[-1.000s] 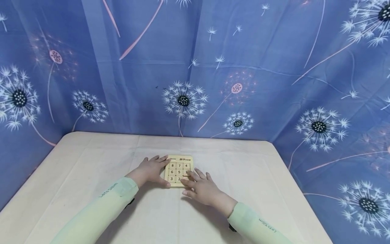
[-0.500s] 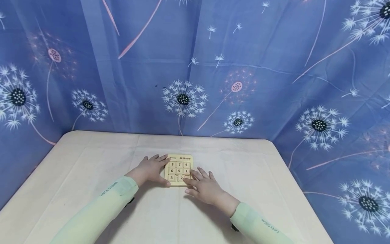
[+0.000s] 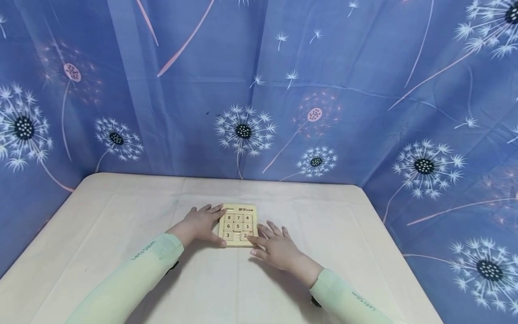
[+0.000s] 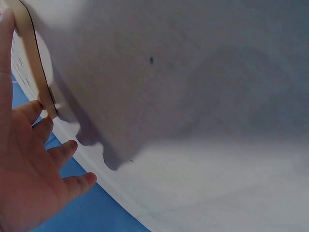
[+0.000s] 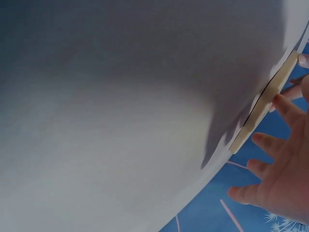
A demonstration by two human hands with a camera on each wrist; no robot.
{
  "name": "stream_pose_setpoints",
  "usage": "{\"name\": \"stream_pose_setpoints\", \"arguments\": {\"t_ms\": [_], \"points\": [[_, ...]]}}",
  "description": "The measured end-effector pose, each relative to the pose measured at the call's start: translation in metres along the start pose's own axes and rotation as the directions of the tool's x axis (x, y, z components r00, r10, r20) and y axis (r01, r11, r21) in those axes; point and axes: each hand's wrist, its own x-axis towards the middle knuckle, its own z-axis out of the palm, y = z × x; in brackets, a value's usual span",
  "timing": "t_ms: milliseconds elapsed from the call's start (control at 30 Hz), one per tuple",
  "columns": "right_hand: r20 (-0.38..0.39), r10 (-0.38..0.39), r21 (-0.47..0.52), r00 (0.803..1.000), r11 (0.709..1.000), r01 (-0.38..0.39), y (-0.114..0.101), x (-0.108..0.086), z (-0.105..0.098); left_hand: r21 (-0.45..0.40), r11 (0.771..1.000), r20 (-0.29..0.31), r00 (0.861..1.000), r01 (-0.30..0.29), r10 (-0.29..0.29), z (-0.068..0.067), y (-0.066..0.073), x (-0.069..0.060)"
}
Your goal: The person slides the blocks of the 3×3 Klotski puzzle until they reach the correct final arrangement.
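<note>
A yellow number slide puzzle (image 3: 238, 245) lies flat on the table. Its rows read 8 7 4, then 6 5 1, then 3, a gap and 2. The left hand (image 3: 200, 226) lies along the puzzle's left side, thumb at the near corner and index finger at the far one, its fingers spread. With a fingertip the right hand (image 3: 281, 250) touches the 2 tile (image 3: 244, 235) at the near right, while its other fingers stay extended off the board. From the left wrist, only the puzzle's edge (image 4: 37, 63) shows; the right wrist view likewise catches just the edge (image 5: 264, 104).
A pale cloth covers the table (image 3: 141, 202). Blue curtains (image 3: 194, 112) with a dandelion print hang behind it and along both sides. Both forearms wear light green sleeves (image 3: 129, 274).
The right hand has moved a little to the right, and the 2 tile has slid from the bottom middle to the bottom right, leaving a gap in the middle. The left hand stays in place.
</note>
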Motion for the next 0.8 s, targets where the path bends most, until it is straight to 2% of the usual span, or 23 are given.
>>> {"name": "stream_pose_setpoints", "arguments": {"t_ms": [800], "points": [[-0.011, -0.005, 0.009, 1.000, 1.000, 0.005, 0.0083, -0.0056, -0.0018, -0.018, 1.000, 0.005, 1.000, 0.005, -0.005, -0.0031, 0.0019, -0.0027]]}}
